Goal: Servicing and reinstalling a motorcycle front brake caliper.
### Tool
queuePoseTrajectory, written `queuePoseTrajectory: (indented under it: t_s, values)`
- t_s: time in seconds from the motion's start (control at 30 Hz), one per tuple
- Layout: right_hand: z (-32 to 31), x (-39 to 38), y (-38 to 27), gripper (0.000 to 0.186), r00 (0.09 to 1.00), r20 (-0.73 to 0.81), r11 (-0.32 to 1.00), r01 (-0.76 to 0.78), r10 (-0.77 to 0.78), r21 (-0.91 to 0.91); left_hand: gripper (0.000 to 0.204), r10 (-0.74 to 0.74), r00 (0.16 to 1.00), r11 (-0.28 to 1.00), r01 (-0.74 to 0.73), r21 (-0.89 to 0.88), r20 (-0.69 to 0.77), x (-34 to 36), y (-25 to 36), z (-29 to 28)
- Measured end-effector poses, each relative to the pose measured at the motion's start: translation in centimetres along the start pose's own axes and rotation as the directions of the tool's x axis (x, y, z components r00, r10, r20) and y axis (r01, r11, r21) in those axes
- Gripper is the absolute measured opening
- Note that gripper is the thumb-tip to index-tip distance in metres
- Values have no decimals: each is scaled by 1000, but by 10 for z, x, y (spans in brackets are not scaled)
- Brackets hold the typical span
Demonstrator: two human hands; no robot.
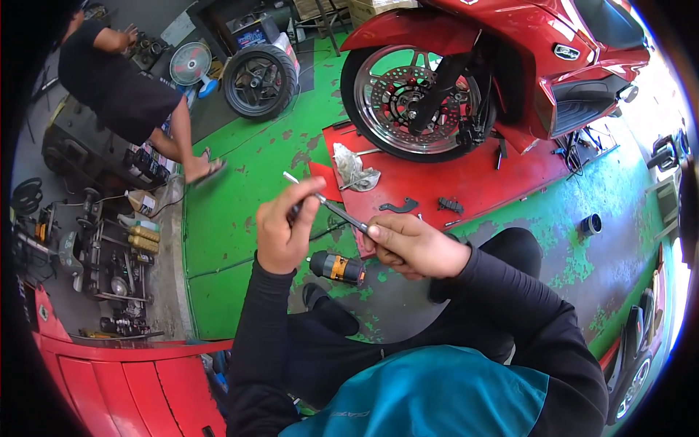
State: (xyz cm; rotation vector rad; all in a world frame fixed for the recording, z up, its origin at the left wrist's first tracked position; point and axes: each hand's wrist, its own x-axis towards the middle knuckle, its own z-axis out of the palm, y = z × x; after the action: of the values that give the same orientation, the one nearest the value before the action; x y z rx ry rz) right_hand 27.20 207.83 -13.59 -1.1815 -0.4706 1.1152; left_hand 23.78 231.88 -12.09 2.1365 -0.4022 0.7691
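Note:
A thin metal rod tool (341, 212) is held slantwise between my hands. My left hand (285, 226) pinches its upper part between thumb and fingers. My right hand (409, 247) is closed round the lower end, thumb along it. Just below them a black and orange power tool (336, 268) lies on the green floor. Beyond my hands, on a red lift platform (473, 193), lie a white crumpled rag (353, 166), a dark bracket (399, 205) and a small black caliper-like part (448, 205).
A red scooter (531, 65) stands over the platform. A loose wheel (261, 81), a fan (191, 64) and a person in dark clothes (116, 80) are at the upper left. Parts shelves (109, 269) line the left, a red cabinet (131, 386) the lower left. A can (590, 224) stands right.

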Motion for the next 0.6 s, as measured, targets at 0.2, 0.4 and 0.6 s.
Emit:
queuePoseTrajectory:
  t_s: [0.2, 0.4, 0.6]
  values:
    - [51, 3, 13, 33, 963, -269, 996, 34, -12, 78, 17, -162, 970, 983, 175, 56, -183, -6, -14, 13]
    - [-28, 15, 30, 28, 900, -20, 727, 338, -435, -598, 17, -84, 995, 994, 79, 70, 62, -11, -2, 6]
    - [9, 13, 16, 28, 914, -185, 833, 226, -361, -506, 16, -16, 986, 995, 32, 93, -168, 9, -7, 13]
